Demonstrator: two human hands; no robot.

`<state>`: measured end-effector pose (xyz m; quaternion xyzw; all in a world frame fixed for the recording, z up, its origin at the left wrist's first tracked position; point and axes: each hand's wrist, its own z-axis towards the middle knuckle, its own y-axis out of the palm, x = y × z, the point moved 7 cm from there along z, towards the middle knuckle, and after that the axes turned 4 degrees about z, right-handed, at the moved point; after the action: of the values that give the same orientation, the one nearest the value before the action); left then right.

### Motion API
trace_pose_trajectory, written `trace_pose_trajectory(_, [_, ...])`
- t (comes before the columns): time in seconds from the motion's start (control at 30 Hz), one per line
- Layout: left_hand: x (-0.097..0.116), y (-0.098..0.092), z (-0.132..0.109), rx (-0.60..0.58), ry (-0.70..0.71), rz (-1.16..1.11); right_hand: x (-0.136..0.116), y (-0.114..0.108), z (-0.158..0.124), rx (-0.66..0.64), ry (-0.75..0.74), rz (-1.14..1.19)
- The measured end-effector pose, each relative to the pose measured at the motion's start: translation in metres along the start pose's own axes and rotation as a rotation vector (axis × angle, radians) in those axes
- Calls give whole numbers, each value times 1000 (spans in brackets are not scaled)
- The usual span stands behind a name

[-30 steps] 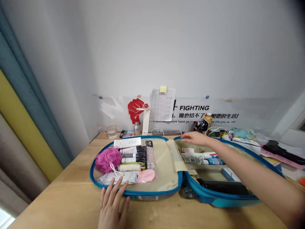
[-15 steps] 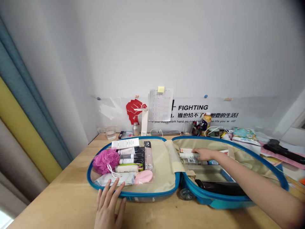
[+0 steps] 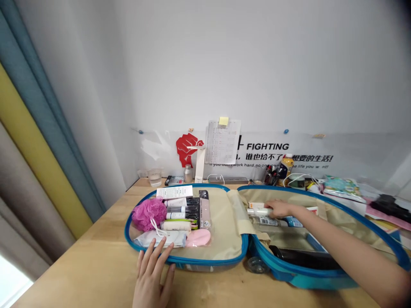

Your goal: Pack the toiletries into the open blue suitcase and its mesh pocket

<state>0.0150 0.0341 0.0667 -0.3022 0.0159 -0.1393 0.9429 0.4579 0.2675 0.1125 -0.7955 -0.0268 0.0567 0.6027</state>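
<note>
A blue-rimmed suitcase (image 3: 242,252) lies spread open on the table. My left hand (image 3: 153,273) has its fingers spread, fingertips at the near rim of the left half, close to a pale packet (image 3: 170,239). Inside the right half, my right hand (image 3: 280,208) is closed round one end of a slim white tube (image 3: 257,211); its fingertips are partly hidden. Beside the tube are a white box (image 3: 256,205), a clear bottle (image 3: 266,220) and a blue-labelled item (image 3: 293,221). The left half holds a purple bath puff (image 3: 149,214), several tubes and a pink oval item (image 3: 198,237).
A black object (image 3: 303,258) and a shallow tray (image 3: 290,235) lie in the right half. Behind the suitcase stand a cup of water (image 3: 154,178), a white lamp (image 3: 199,164), a bottle with a yellow label (image 3: 285,167) and a packet of wipes (image 3: 343,188).
The view has turned slightly left, so the scene sits further right. In the right half, the white tube stands out more from the clear bottle beside it. My left hand stays by the rim.
</note>
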Motion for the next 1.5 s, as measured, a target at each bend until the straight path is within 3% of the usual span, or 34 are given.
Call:
trace_pose_trajectory(0.23, [-2, 2, -2, -7, -27, 14, -9, -17, -17, 62, -35, 89])
trace_pose_trajectory(0.4, [-2, 3, -3, -13, -16, 17, -6, -61, -43, 178, -11, 159])
trace_pose_trajectory(0.5, [-2, 2, -2, -10, -29, -2, -28, -87, -55, 260, -47, 199])
trace_pose_trajectory(0.57, [-1, 1, -1, -3, -32, -8, -59, -93, -58, 278, -109, 216])
trace_pose_trajectory(0.67, [0, -1, 0, -1, -19, 4, -125, -86, -55, 271, -237, 211])
trace_pose_trajectory(0.83, [-1, 3, -2, -38, -31, 25, -242, -50, -38, 218, -502, 128])
trace_pose_trajectory(0.97, [-2, 5, -4, -32, -44, 12, -302, -26, -18, 198, -635, 56])
trace_pose_trajectory(1.2, [-1, 5, -3, -40, -21, 36, -349, -4, 9, 227, -710, -11])
trace_pose_trajectory(1.5, [2, 3, -1, -32, -7, 35, -357, 9, 9, 241, -665, -41])
